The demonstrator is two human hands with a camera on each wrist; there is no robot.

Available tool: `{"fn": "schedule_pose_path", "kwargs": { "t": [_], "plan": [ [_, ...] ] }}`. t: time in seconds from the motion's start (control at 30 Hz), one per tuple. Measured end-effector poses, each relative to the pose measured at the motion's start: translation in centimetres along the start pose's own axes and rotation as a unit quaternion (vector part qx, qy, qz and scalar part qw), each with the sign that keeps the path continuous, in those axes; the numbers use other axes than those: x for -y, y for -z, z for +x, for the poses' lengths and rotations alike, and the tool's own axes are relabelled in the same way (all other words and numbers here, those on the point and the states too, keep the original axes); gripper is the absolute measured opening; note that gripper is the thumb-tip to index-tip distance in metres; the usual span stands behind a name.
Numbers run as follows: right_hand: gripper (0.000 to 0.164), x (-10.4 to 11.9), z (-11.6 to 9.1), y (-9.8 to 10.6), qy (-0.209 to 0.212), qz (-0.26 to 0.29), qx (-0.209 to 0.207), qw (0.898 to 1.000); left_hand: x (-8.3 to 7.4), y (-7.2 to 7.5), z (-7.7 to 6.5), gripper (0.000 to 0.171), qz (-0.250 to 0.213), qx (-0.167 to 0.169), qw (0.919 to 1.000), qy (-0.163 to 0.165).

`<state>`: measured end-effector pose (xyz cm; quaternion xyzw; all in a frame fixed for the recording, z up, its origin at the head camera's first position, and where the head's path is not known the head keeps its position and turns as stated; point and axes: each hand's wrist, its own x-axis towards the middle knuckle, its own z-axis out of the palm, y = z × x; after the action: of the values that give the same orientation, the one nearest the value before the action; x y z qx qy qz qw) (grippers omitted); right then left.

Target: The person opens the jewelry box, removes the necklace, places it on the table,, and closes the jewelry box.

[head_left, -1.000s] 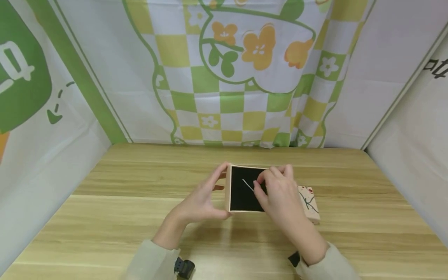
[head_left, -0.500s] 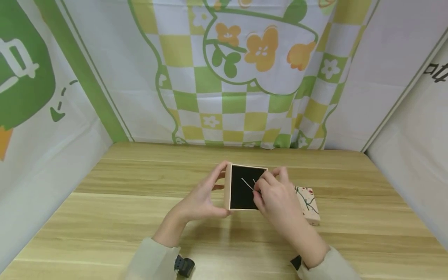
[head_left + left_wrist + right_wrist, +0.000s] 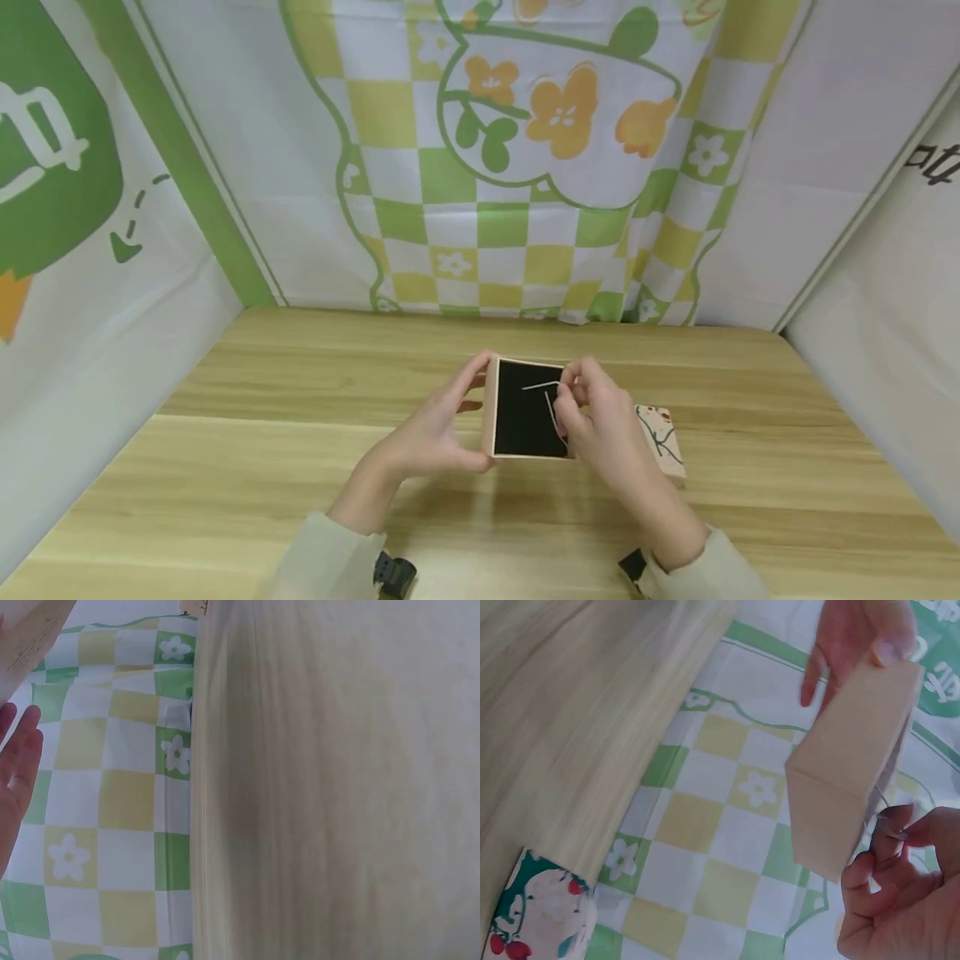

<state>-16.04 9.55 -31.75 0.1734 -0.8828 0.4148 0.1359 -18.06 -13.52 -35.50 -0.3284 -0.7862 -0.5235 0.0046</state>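
A small light-coloured box point(image 3: 491, 412) with a black lining point(image 3: 520, 425) is held up over the table, tilted so its inside faces the head camera. My left hand point(image 3: 431, 429) grips it by the left side, thumb at the lower edge and fingers at the upper one. At the opposite side, my right hand point(image 3: 603, 421) pinches a thin silvery strand point(image 3: 542, 385) between thumb and fingers. Another thin silvery length point(image 3: 553, 417) shows against the lining below it. In the right wrist view the box point(image 3: 840, 750) is side-on, with the strand point(image 3: 883, 797) curving at its opening.
A cream lid point(image 3: 662, 442) with a branch-and-red-fruit print lies on the wooden table point(image 3: 300, 475) right of my right hand. A checked green, yellow and white curtain point(image 3: 498, 267) hangs behind the table's far edge. White fabric walls stand on both sides.
My right hand has turned at the box's right side. The strand's visible end has swung from slanting to nearly level, and another length now shows lower down. My left hand keeps its hold.
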Motion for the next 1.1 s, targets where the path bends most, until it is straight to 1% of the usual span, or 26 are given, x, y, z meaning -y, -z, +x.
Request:
{"fn": "schedule_pose_path", "kwargs": {
  "t": [0.07,0.1,0.17,0.2,0.23,0.27,0.33,0.37,0.4,0.43,0.53,0.6,0.67,0.77,0.83,1.0,1.1],
  "plan": [
    [0.005,0.2,0.0,0.4,-0.003,0.009,0.019,1.0,0.0,0.0,0.0,0.106,-0.01,-0.002,1.0,0.002],
    [0.008,0.3,0.0,0.6,0.004,-0.007,0.022,1.0,0.0,0.1,-0.1,0.107,-0.014,-0.003,0.9999,0.003],
    [0.018,0.5,-0.2,1.0,0.044,-0.061,0.018,0.997,0.0,0.1,-0.2,0.108,-0.023,-0.007,0.9997,0.002],
    [0.022,0.6,-0.3,1.1,0.072,-0.096,0.013,0.993,-0.1,0.2,-0.3,0.108,-0.025,-0.009,0.9996,0.002],
    [0.026,0.7,-0.4,1.3,0.097,-0.138,0.004,0.986,-0.1,0.2,-0.3,0.108,-0.027,-0.01,0.9996,0.003],
    [0.026,0.8,-0.5,1.4,0.121,-0.177,-0.008,0.977,-0.1,0.3,-0.3,0.108,-0.028,-0.011,0.9995,0.003],
    [0.018,0.9,-0.8,1.6,0.157,-0.239,-0.033,0.958,-0.2,0.4,-0.3,0.108,-0.029,-0.01,0.9995,0.001],
    [0.015,1.0,-0.8,1.6,0.17,-0.259,-0.04,0.95,-0.2,0.4,-0.3,0.107,-0.027,-0.009,0.9996,-0.001],
    [0.014,1.2,-0.9,1.7,0.174,-0.275,-0.045,0.944,-0.2,0.4,-0.3,0.107,-0.028,-0.009,0.9996,0.0],
    [0.014,1.3,-1.0,1.7,0.173,-0.287,-0.05,0.941,-0.2,0.4,-0.2,0.107,-0.028,-0.007,0.9996,-0.001],
    [0.013,1.6,-1.2,2.0,0.171,-0.294,-0.064,0.938,-0.1,0.3,-0.1,0.106,-0.027,-0.004,0.9996,-0.001],
    [0.013,1.7,-1.2,2.4,0.186,-0.285,-0.082,0.937,-0.1,0.3,-0.1,0.105,-0.026,-0.003,0.9996,0.001],
    [0.012,1.9,-1.2,2.8,0.219,-0.265,-0.101,0.934,0.0,0.4,-0.1,0.105,-0.026,-0.004,0.9996,0.002],
    [0.008,2.2,-1.2,3.2,0.275,-0.226,-0.122,0.926,0.0,0.4,-0.2,0.105,-0.025,-0.006,0.9997,0.0],
    [0.006,2.4,-1.2,3.4,0.297,-0.206,-0.128,0.923,0.0,0.4,-0.2,0.105,-0.027,-0.005,0.9996,-0.001],
    [0.007,2.8,-1.3,3.5,0.309,-0.186,-0.143,0.921,0.0,0.4,-0.2,0.106,-0.03,-0.005,0.9995,0.0],
    [0.007,2.9,-1.3,3.5,0.319,-0.178,-0.152,0.918,-0.1,0.4,-0.2,0.106,-0.031,-0.005,0.9995,-0.001]
  ]
}}
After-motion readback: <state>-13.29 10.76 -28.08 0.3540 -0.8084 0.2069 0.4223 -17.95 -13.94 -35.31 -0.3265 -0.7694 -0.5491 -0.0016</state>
